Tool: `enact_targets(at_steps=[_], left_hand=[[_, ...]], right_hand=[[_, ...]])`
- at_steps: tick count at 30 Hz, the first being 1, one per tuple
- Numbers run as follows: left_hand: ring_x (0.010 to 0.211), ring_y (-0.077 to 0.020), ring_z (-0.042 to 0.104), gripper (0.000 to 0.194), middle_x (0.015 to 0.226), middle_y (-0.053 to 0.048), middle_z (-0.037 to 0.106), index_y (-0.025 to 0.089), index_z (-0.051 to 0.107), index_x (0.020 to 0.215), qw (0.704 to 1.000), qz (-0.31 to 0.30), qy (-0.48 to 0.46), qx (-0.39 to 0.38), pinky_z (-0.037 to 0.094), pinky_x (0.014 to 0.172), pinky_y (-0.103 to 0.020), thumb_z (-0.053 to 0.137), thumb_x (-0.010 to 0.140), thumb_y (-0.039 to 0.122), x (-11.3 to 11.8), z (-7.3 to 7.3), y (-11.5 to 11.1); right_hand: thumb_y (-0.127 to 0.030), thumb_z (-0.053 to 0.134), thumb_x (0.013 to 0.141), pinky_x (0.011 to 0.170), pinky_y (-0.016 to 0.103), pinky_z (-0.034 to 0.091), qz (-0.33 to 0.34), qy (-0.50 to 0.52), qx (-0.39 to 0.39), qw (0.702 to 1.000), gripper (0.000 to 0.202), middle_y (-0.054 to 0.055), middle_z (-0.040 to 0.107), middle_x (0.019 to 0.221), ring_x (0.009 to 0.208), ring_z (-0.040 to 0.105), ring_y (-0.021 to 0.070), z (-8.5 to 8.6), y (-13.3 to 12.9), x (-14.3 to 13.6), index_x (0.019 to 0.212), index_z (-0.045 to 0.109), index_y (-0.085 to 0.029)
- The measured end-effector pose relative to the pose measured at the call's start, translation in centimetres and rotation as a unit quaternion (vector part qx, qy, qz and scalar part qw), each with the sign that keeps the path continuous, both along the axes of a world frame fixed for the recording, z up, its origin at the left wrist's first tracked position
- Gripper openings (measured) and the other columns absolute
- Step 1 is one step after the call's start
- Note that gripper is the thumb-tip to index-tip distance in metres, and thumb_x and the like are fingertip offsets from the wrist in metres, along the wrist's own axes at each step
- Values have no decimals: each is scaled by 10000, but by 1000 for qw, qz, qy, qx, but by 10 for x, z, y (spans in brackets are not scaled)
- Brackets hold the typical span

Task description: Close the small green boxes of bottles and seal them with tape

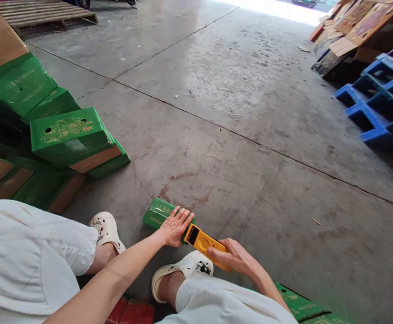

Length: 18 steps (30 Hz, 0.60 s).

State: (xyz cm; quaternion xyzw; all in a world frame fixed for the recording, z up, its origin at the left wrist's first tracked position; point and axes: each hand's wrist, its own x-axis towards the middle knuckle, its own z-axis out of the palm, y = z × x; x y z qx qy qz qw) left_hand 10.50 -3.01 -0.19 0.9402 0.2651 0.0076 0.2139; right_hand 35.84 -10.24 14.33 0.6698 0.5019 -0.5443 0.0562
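Observation:
On the concrete floor between my feet lies a small green box (158,213) with pale printing. My left hand (177,226) rests flat on its right part, fingers stretched out, holding nothing. A yellow handheld tool (205,242) with a dark window at its front end sits against the box's right end, beside my left hand. My right hand (235,256) is closed around the rear of this tool. The exact kind of tool is not clear from here, and the box's right end is partly hidden by hand and tool.
Green cartons (66,130) are piled at the left. Blue plastic pallets (381,96) and brown cardboard (361,29) stand at the right. A wooden pallet (44,12) lies at the far left. More green cardboard (301,302) and a red surface (132,311) are close to me.

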Motion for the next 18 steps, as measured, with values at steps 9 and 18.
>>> enact_targets(at_steps=[9,18], left_hand=[[1549,-440,314,1235,1654,-245,385,113,61,1714,1000,5,-5,-5,-5,1317,-596,712,757,543,1,-9,-4],[1555,-438,305,1276,1654,-239,381,116,48,1714,1000,9,-1,-5,-3,1318,-592,743,733,543,1,-7,-5]], right_hand=[[-682,700,748,523,312,219,-69,-30,-79,994,495,5,503,600,565,391,149,61,-37,48,659,592,-206],[-584,680,799,552,316,283,-23,-122,-60,990,421,41,606,664,619,505,183,27,-20,48,629,577,-213]])
